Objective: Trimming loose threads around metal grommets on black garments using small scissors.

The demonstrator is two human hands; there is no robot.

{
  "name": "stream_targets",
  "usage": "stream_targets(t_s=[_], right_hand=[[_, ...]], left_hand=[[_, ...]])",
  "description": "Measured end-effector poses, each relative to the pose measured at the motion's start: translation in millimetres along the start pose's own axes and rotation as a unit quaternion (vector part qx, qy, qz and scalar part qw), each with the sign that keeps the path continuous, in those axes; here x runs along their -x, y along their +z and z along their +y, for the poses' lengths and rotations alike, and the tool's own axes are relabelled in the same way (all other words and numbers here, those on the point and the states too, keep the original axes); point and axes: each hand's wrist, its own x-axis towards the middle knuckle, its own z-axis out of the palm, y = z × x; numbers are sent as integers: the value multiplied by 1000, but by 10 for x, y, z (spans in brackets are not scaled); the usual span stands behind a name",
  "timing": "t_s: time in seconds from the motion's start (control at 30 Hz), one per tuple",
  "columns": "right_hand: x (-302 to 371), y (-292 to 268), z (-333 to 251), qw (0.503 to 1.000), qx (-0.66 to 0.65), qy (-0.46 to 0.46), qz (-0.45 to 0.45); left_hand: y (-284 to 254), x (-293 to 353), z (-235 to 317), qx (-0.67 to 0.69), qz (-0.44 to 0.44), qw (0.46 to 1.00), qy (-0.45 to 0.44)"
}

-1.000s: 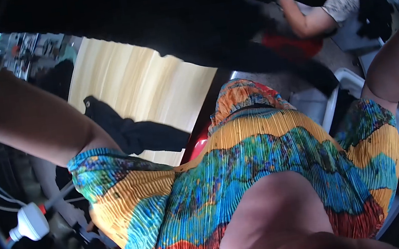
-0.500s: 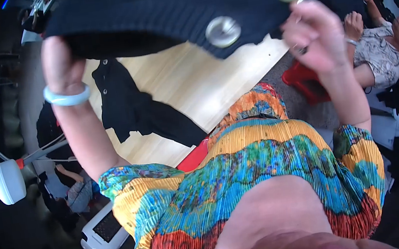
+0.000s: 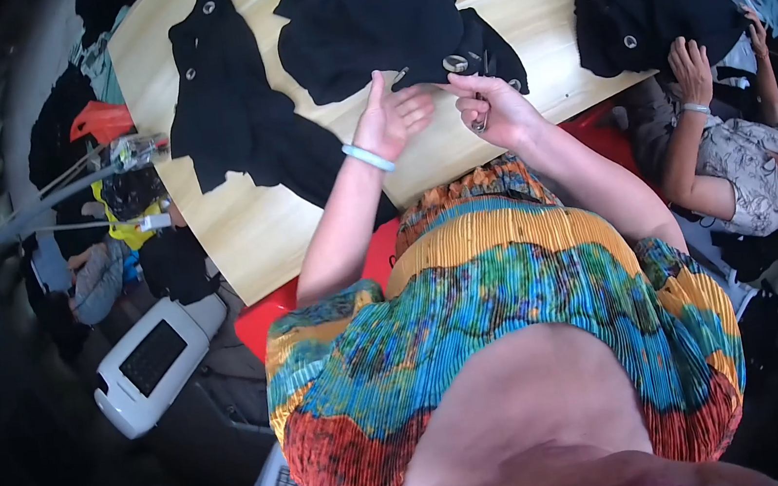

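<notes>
Black garment [image 3: 381, 33] lies on the table [image 3: 239, 223], just beyond both hands. Left hand [image 3: 397, 114] open, steadying fabric; right hand [image 3: 489, 107] pinches a small metal tool [image 3: 483, 120] near a silver button [image 3: 456, 63]. Trimming step; precise placement needed.

The single head-worn fisheye view looked steeply down over the person's bright pleated multicoloured top [image 3: 498, 327], close at 6 o'clock, toward the pale wooden table [image 3: 240, 233] at 12 o'clock, its straight edges bowing near the dark rim.
</notes>
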Motion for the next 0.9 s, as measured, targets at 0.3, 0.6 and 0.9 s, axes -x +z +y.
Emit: stream_targets(t_s=[0.3,0.6,0.9], right_hand=[[109,298,372,992,94,11,-80],[624,159,164,864,476,24,-163],[779,489,-119,503,627,-533,-264]], left_hand=[[-59,554,92,265,-93,941,189],[-54,1013,-17,221,-223,889,335],[482,1357,-311,184,-192,920,287]])
